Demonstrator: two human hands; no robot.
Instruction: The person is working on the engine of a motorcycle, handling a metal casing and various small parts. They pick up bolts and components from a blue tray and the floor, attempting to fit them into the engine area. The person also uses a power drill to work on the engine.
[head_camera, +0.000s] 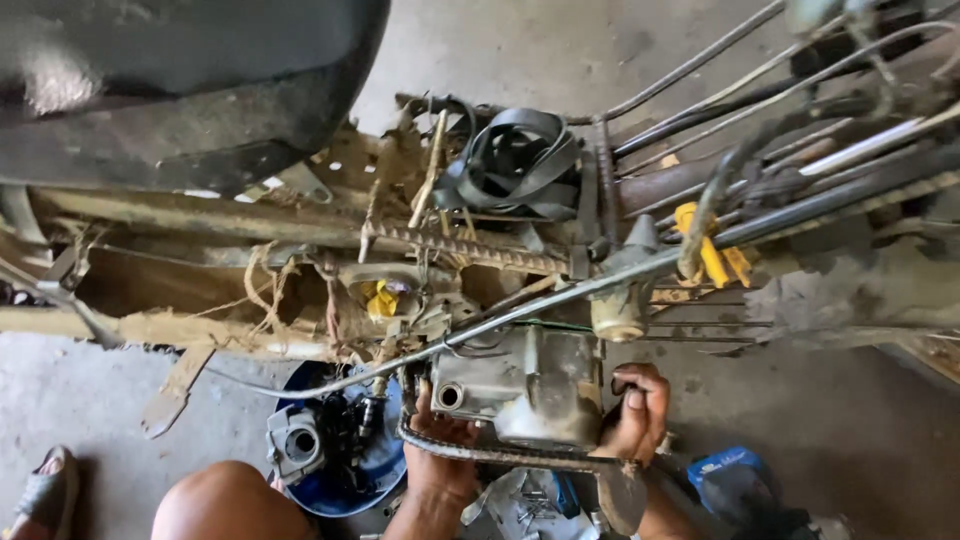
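Note:
A grimy metal engine casing (530, 385) hangs under a muddy motorbike frame (300, 235). My left hand (440, 455) reaches up against its lower left side, fingers by a round port (450, 396). My right hand (636, 412) grips the casing's right edge, thumb on top. A greasy drive chain (500, 456) loops below the casing between both hands.
A blue bowl (385, 465) on the concrete floor holds dark engine parts, next to my bare knee (232, 503). Cables and rods (760, 90) run to the upper right. A black seat (180, 80) fills the top left. A blue container (730, 478) sits lower right.

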